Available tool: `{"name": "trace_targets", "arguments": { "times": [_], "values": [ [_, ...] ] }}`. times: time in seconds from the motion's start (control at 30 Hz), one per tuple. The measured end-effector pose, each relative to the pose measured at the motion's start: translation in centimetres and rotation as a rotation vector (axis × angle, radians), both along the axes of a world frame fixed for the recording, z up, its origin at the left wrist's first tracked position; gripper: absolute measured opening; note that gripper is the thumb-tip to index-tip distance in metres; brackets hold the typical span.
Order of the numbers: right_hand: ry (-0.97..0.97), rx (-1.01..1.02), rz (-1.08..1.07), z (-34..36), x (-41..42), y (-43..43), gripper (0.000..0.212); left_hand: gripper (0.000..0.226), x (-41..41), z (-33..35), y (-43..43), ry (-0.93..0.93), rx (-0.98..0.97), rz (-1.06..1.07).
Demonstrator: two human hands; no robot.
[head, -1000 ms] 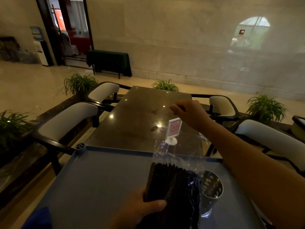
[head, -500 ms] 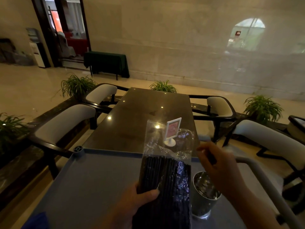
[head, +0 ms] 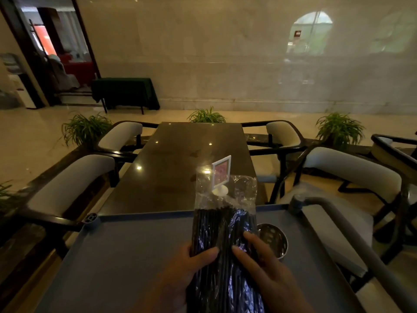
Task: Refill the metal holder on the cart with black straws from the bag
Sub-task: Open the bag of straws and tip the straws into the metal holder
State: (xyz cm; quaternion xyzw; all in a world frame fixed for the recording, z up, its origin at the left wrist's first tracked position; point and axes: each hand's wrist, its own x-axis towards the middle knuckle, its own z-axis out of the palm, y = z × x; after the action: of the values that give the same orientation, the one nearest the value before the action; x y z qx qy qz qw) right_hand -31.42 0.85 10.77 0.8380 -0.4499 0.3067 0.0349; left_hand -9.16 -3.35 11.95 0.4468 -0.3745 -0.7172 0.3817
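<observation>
Now both hands hold the clear bag (head: 225, 222) of black straws (head: 216, 233) upright above the cart (head: 135, 256). Left hand (head: 180, 274) and right hand (head: 266, 267) have their fingers wrapped around its lower half, thumbs in front. Just right of it, the metal holder (head: 274, 239) stands on the cart.

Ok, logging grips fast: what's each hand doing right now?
Left hand: closed on the bag of black straws.
Right hand: also gripping the bag.
</observation>
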Motion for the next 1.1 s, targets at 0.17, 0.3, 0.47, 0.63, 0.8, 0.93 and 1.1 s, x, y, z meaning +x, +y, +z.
{"name": "trace_targets", "arguments": {
  "times": [0.17, 0.3, 0.47, 0.63, 0.8, 0.93, 1.1],
  "values": [
    [-0.03, -0.047, 0.019, 0.4, -0.5, 0.8, 0.043, 0.065, -2.7, 0.2, 0.4, -0.13, -0.061, 0.009],
    [-0.045, -0.026, 0.013, 0.6, -1.4, 1.1, 0.045, 0.069, -4.6, -0.4, 0.9, -0.247, -0.084, 0.017],
    [-0.038, -0.029, 0.019, 0.2, -3.1, 1.3, 0.05, 0.042, -8.1, 0.3, 1.7, -0.282, -0.169, 0.03],
    [-0.108, -0.04, 0.016, -0.5, -5.2, 1.4, 0.044, 0.057, -9.4, 0.5, 2.8, -0.268, -0.269, 0.03],
    [-0.158, 0.012, 0.031, -0.9, -7.1, 1.6, 0.045, 0.036, -9.8, 1.5, 3.2, -0.375, -0.532, 0.123],
    [-0.095, 0.066, 0.052, -0.5, -7.9, 1.8, 0.046, 0.045, -7.8, 1.5, 3.3, -0.575, -0.719, 0.042],
    [-0.151, 0.12, 0.069, 0.4, -8.1, 2.2, 0.044, 0.055, -6.2, 1.2, 2.5, -0.657, -0.809, -0.156]
  ]
}}
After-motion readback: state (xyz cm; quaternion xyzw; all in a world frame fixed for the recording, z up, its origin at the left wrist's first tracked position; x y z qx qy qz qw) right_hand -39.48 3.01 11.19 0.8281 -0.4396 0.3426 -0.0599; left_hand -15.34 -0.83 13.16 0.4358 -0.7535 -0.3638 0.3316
